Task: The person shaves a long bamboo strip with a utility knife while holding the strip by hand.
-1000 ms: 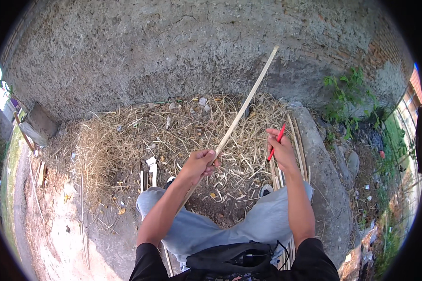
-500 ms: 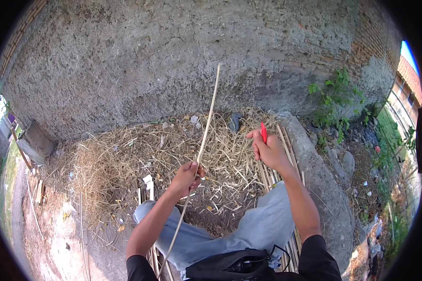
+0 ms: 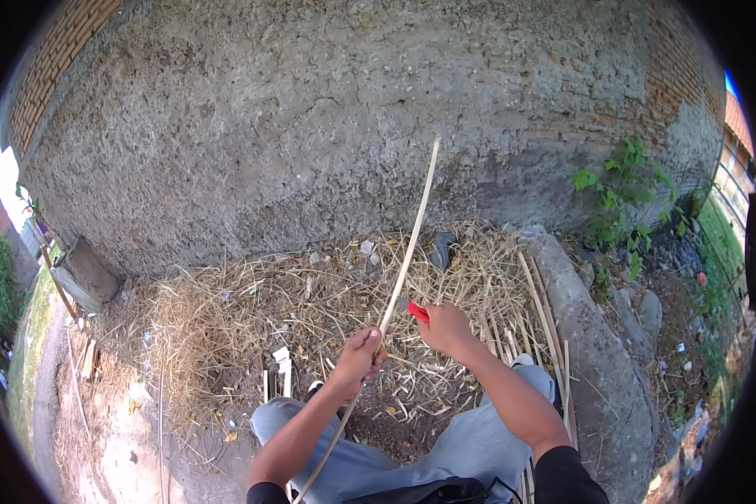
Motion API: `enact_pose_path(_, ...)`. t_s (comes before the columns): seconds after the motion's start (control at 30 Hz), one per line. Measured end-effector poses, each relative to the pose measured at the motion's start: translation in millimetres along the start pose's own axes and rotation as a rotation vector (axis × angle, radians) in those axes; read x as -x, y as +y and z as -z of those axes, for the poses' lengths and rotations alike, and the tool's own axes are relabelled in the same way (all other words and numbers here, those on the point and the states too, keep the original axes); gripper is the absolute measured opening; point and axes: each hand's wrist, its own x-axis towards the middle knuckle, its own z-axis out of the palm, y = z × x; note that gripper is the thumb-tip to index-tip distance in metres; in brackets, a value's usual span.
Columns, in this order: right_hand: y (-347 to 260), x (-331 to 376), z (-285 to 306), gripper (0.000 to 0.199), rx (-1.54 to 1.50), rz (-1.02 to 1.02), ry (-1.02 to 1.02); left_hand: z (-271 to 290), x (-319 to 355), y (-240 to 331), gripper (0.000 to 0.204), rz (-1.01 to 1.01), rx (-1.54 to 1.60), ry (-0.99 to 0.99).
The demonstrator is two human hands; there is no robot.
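A long, thin, pale strip of wood or bamboo (image 3: 418,220) slants up from between my legs toward the wall. My left hand (image 3: 360,361) is closed around it partway along, and its upper end stands free. My right hand (image 3: 448,328) grips a red-handled cutter knife (image 3: 417,312). The knife's short grey blade points left and lies close to or against the strip, just above my left hand. Whether the blade bites into the strip is too small to tell.
Shavings (image 3: 218,323) lie heaped over the ground before me. Beyond rises a rough grey wall (image 3: 328,134). More long strips (image 3: 546,311) lie on the right beside a concrete edge (image 3: 584,328). A green plant (image 3: 626,197) grows at the wall's right, and a dark stone-like lump (image 3: 442,250) sits near its foot.
My right hand has come down and left, bringing the knife from upright and apart to the strip. The view has shifted, so the strip and my left hand appear lower and farther right.
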Motion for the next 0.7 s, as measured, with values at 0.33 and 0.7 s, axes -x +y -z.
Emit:
enact_pose_path(0.33,-5,4,-4,0.023,0.009,0.046,-0.041,-8,0,-19,0.021,0.06,0.187,-0.074)
enact_pose_path(0.7,-6,32,-12,0.025,0.01,0.053,0.015,-14,10,-31,0.032,-0.121,-0.062,0.035)
